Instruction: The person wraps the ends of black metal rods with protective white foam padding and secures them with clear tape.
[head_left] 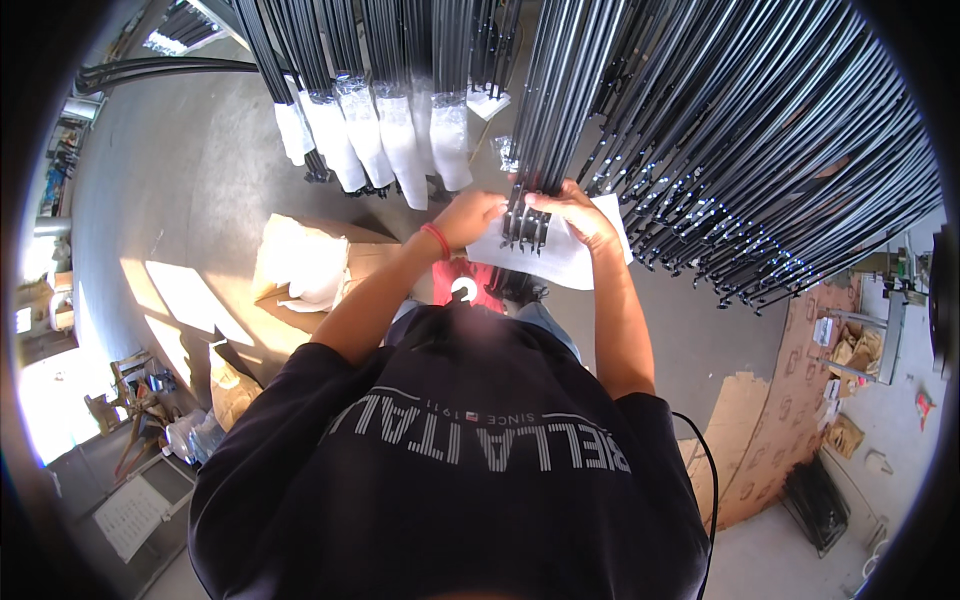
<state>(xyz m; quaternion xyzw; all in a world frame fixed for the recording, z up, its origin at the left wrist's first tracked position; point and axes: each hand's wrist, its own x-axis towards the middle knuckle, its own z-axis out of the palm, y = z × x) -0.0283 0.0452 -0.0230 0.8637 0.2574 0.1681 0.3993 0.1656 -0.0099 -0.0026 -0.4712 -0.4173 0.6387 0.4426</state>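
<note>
A dark printed T-shirt [480, 450] fills the lower centre of the frame, with both bare forearms stretched up from it toward mid-frame. At centre, the left hand [468, 217], a red band [436, 240] on its wrist, is closed on the left edge of a white bag [560, 250]. The right hand [575, 212] is pressed over the bag's top, fingers curled around the lower ends of a bundle of black rods [530, 150] that is being slipped into it. The bag is held just right of centre, directly beneath that bundle. Left of centre, a cardboard box [350, 265] is seen on the grey floor [180, 180], with white bags [305, 262] heaped on it. In the upper centre, further bundles are shown hanging with their ends already covered by white sleeves [385, 135]. The upper right is filled by a fan of bare black rods [760, 150]. Flattened cardboard [790, 400] is laid along the lower right.
</note>
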